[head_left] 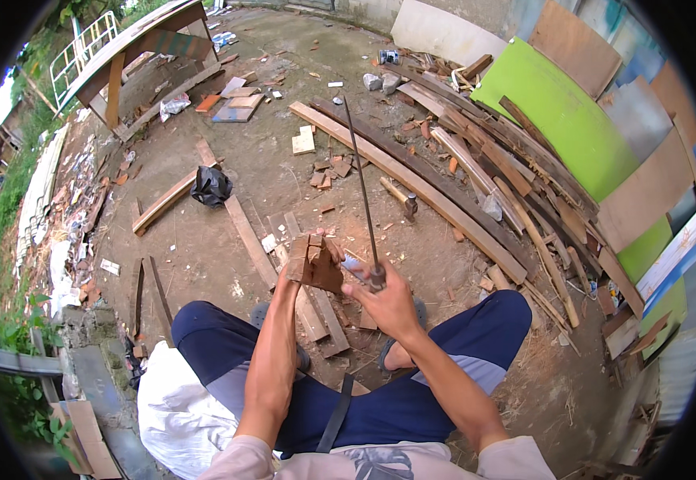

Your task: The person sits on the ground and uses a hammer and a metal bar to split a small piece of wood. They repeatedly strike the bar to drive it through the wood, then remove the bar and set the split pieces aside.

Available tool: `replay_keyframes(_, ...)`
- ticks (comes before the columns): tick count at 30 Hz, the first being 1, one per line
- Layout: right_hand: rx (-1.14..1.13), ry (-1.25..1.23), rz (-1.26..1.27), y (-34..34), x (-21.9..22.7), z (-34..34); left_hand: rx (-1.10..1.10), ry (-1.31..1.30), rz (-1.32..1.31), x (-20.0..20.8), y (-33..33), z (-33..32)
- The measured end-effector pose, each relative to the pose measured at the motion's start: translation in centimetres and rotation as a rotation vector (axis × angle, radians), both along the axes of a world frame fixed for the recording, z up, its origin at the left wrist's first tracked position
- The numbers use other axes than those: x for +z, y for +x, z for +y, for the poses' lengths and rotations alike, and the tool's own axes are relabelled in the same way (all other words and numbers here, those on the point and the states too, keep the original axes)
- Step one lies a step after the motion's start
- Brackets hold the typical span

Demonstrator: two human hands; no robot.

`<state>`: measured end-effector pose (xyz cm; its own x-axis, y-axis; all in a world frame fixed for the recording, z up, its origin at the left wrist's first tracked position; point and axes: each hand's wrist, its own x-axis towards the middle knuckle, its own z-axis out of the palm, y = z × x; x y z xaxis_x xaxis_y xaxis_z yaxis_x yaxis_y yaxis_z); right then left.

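My left hand [290,283] grips a short brown wooden block [321,270] with a notched upper end, held up above my knees. Most of that hand's palm is hidden behind the block, with some fingertips showing at its right side. My right hand [390,302] is closed around the handle of a long, thin, dark-bladed tool [358,160]. Its blade points up and away from me, seen nearly edge-on, so its exact kind is unclear. Block and tool handle are close together, with a small gap between them. On the ground beyond lies a hammer [400,197].
Narrow boards [316,312] lie between my feet. Long timbers [420,192] stretch across the right, beside a pile of scrap wood [516,172]. A black plastic bag [211,186] sits ahead left. Green panels [556,120] lean at right; a wooden table [136,52] stands far left.
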<state>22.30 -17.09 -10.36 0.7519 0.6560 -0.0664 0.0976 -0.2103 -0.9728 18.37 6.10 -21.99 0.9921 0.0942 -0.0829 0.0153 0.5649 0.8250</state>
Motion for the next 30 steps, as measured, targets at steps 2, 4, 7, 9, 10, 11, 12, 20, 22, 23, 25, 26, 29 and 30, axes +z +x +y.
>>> replay_keyframes(2, 0.038, 0.023, 0.037, 0.7, 1.1, 1.7, 0.064, 0.016, 0.082, 1.0, -0.1, -0.6)
replay_keyframes(4, 0.105, 0.048, -0.011, 0.7, 1.5, 3.5, 0.099, -0.048, 0.150, 0.6, -1.3, 0.1)
replay_keyframes(7, 0.174, 0.219, -0.066, 1.7, 1.4, 4.8, 0.110, -0.218, 0.144, 0.7, -1.0, 0.4)
replay_keyframes(9, 0.185, 0.181, -0.053, 2.6, 0.3, 5.1, 0.039, -0.234, 0.096, 1.4, -0.9, 0.5)
replay_keyframes(10, 0.196, 0.163, -0.047, 2.7, 0.1, 5.3, 0.171, -0.072, 0.173, 1.0, -0.8, 0.5)
replay_keyframes(11, 0.169, 0.196, -0.067, 2.6, 0.0, 5.4, 0.293, 0.092, 0.273, 0.5, -0.8, 0.5)
replay_keyframes(12, 0.143, 0.229, -0.087, 2.3, 0.0, 5.6, 0.393, 0.267, 0.219, 0.2, -1.6, 0.4)
replay_keyframes(20, -0.054, 0.130, -0.092, 1.9, 0.5, 7.8, 0.637, 0.398, -0.096, 2.7, -3.0, -2.0)
replay_keyframes(22, -0.019, 0.254, -0.100, 1.6, -0.2, 8.1, 0.595, 0.431, -0.193, 1.4, -3.0, -1.7)
replay_keyframes(23, 0.020, 0.193, -0.089, 1.7, 0.2, 7.9, 0.583, 0.405, -0.194, 1.0, -3.3, -1.6)
replay_keyframes(25, 0.015, 0.138, -0.243, 2.2, -0.1, 7.0, 0.711, 0.407, -0.123, 1.4, -2.4, -2.4)
replay_keyframes(26, -0.014, 0.149, -0.402, 2.2, -1.0, 6.5, 0.778, 0.408, -0.083, 1.5, -2.1, -2.6)
replay_keyframes(29, 0.035, 0.109, -0.427, 1.6, -0.3, 3.9, 0.903, 0.374, -0.021, 0.8, -2.1, -1.2)
replay_keyframes(30, 0.076, 0.081, -0.360, 1.2, 0.6, 2.8, 0.877, 0.305, -0.002, 0.3, -2.1, -0.4)
